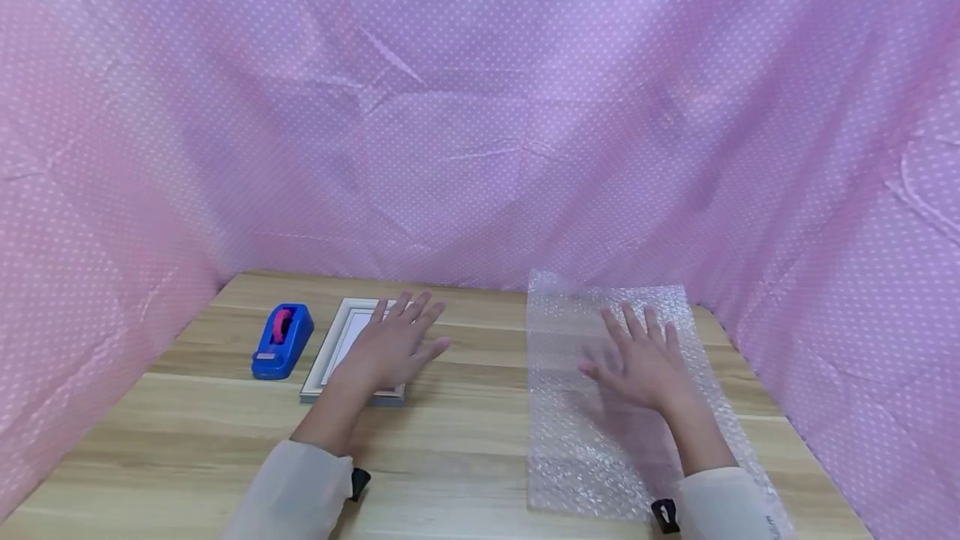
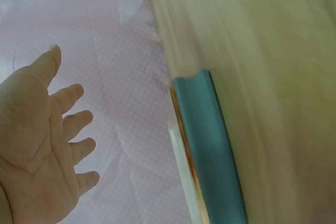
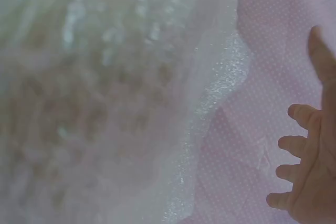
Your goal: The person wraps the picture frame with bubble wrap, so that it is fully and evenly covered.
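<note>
My left hand (image 1: 392,348), fingers spread, hovers above a light-coloured picture frame (image 1: 337,348) and hides much of its right side. In the left wrist view the frame's grey-green side edge (image 2: 207,140) shows, and the palm is bare. Over on the right, my right hand (image 1: 643,361) is held with spread fingers above a clear sheet of bubble wrap (image 1: 562,457), casting a shadow on it. The right wrist view shows the bubble wrap's wavy edge (image 3: 226,74) beside that hand, which holds nothing.
A blue tape dispenser (image 1: 281,344) with a pink tape roll stands left of the frame. Everything lies on a wood-grain table (image 1: 450,457). Pink dotted cloth (image 1: 480,148) hangs around its back and sides.
</note>
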A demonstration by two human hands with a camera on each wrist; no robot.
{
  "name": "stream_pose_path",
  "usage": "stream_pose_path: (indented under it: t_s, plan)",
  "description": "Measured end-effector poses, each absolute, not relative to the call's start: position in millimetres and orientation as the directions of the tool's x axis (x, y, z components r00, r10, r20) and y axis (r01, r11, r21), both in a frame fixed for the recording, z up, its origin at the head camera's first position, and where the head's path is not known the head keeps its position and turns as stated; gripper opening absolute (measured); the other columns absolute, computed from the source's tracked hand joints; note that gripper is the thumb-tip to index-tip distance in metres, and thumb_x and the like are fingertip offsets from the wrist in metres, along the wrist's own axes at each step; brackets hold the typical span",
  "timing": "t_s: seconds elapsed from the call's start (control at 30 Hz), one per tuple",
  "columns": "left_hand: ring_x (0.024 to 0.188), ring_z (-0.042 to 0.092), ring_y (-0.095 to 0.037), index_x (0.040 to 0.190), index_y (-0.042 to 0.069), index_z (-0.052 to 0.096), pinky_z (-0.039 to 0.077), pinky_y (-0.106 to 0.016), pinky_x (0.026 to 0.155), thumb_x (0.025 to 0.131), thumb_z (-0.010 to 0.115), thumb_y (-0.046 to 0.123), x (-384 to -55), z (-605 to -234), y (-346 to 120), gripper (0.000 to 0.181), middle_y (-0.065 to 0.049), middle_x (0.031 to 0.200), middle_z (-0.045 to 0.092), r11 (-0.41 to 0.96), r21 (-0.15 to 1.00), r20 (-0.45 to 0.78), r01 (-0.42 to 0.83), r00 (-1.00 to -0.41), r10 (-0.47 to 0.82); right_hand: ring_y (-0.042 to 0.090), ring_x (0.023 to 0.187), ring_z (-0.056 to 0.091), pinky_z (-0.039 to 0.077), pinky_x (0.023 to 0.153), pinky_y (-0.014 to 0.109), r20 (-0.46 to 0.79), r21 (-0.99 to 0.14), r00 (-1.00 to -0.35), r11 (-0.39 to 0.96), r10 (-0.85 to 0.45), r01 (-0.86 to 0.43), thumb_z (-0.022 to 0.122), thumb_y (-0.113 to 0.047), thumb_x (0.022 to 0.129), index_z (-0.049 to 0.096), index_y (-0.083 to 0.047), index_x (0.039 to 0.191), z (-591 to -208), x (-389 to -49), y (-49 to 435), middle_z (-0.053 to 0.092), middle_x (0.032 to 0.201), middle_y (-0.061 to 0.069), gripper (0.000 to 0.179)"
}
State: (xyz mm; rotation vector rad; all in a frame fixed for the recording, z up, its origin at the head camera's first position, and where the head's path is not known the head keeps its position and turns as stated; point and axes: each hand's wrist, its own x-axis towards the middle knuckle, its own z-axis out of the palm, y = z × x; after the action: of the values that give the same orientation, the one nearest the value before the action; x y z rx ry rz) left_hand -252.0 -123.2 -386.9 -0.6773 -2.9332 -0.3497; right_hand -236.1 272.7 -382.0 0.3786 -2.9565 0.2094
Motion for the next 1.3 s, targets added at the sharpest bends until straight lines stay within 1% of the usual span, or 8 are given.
stream_pose_path:
  t_s: [0.17, 0.33, 0.53, 0.6, 0.7, 0.83, 1.1, 1.3]
  plan:
    - [0.155, 0.01, -0.041, 0.163, 0.024, 0.028, 0.001, -0.063, 0.122, 0.105, 0.038, 0.06, -256, -386, -101, 0.069, -0.012, 0.169, 0.019, 0.864, 0.166, 0.119, 0.475, -0.88, 0.46, 0.06, 0.147, 0.01, 0.005, 0.112, 0.078, 0.163, -0.129, -0.959, 0.959, -0.232, -0.254, 0.058, -0.061, 0.097, 0.025, -0.003, 0.161, -370, -236, 285, 0.018, 0.162, 0.034, 0.094]
    - [0.155, 0.01, -0.042, 0.162, 0.026, 0.031, 0.002, -0.064, 0.121, 0.105, 0.044, 0.057, -260, -393, -67, 0.067, -0.012, 0.169, 0.021, 0.825, 0.131, 0.091, 0.55, -0.835, 0.542, 0.064, 0.144, 0.013, 0.009, 0.108, 0.082, 0.15, -0.158, -0.967, 0.961, -0.205, -0.228, 0.058, -0.063, 0.096, 0.023, -0.001, 0.161, -365, -236, 304, 0.02, 0.16, 0.038, 0.096]
    - [0.156, 0.008, -0.037, 0.163, 0.031, 0.028, -0.001, -0.058, 0.123, 0.105, 0.045, 0.057, -257, -398, -27, 0.066, -0.006, 0.17, 0.019, 0.776, 0.083, 0.044, 0.626, -0.78, 0.624, 0.067, 0.141, 0.016, 0.012, 0.105, 0.084, 0.108, -0.132, -0.973, 0.967, -0.203, -0.217, 0.059, -0.059, 0.098, 0.023, 0.001, 0.16, -368, -240, 329, 0.023, 0.156, 0.042, 0.094]
    - [0.156, 0.01, -0.038, 0.163, 0.032, 0.027, 0.003, -0.059, 0.123, 0.104, 0.044, 0.057, -256, -399, -15, 0.066, -0.006, 0.17, 0.02, 0.749, 0.068, 0.034, 0.659, -0.752, 0.658, 0.067, 0.14, 0.018, 0.014, 0.104, 0.084, 0.075, -0.113, -0.976, 0.97, -0.207, -0.214, 0.057, -0.06, 0.098, 0.022, 0.001, 0.16, -369, -242, 336, 0.023, 0.155, 0.043, 0.094]
    - [0.155, 0.016, -0.039, 0.163, 0.031, 0.029, 0.01, -0.059, 0.123, 0.104, 0.045, 0.058, -255, -401, 1, 0.066, -0.006, 0.169, 0.023, 0.712, 0.034, 0.013, 0.701, -0.713, 0.701, 0.066, 0.137, 0.025, 0.022, 0.1, 0.085, 0.032, -0.064, -0.976, 0.974, -0.218, -0.219, 0.056, -0.06, 0.099, 0.025, 0.001, 0.16, -373, -245, 346, 0.027, 0.154, 0.042, 0.091]
    - [0.154, 0.023, -0.035, 0.162, 0.032, 0.031, 0.018, -0.056, 0.123, 0.104, 0.044, 0.059, -257, -409, 19, 0.065, -0.004, 0.168, 0.027, 0.667, -0.012, -0.012, 0.745, -0.667, 0.745, 0.067, 0.132, 0.034, 0.03, 0.095, 0.084, -0.004, -0.046, -0.971, 0.97, -0.24, -0.24, 0.06, -0.055, 0.099, 0.032, 0.002, 0.156, -382, -249, 356, 0.033, 0.151, 0.042, 0.085]
    - [0.152, 0.029, -0.028, 0.16, 0.033, 0.035, 0.028, -0.048, 0.121, 0.104, 0.041, 0.062, -265, -419, 38, 0.063, 0.0, 0.166, 0.033, 0.588, -0.064, -0.079, 0.806, -0.592, 0.802, 0.07, 0.122, 0.043, 0.037, 0.093, 0.08, -0.012, -0.05, -0.946, 0.945, -0.325, -0.324, 0.061, -0.053, 0.098, 0.043, 0.004, 0.151, -402, -256, 373, 0.043, 0.144, 0.042, 0.08]
    - [0.146, 0.038, -0.023, 0.157, 0.029, 0.041, 0.033, -0.041, 0.119, 0.105, 0.041, 0.06, -269, -422, 38, 0.06, 0.001, 0.158, 0.044, 0.549, -0.097, -0.108, 0.83, -0.557, 0.823, 0.07, 0.125, 0.04, 0.037, 0.096, 0.077, -0.096, -0.018, -0.945, 0.95, -0.312, -0.311, 0.051, -0.063, 0.1, 0.043, 0.001, 0.152, -419, -260, 382, 0.046, 0.143, 0.038, 0.083]
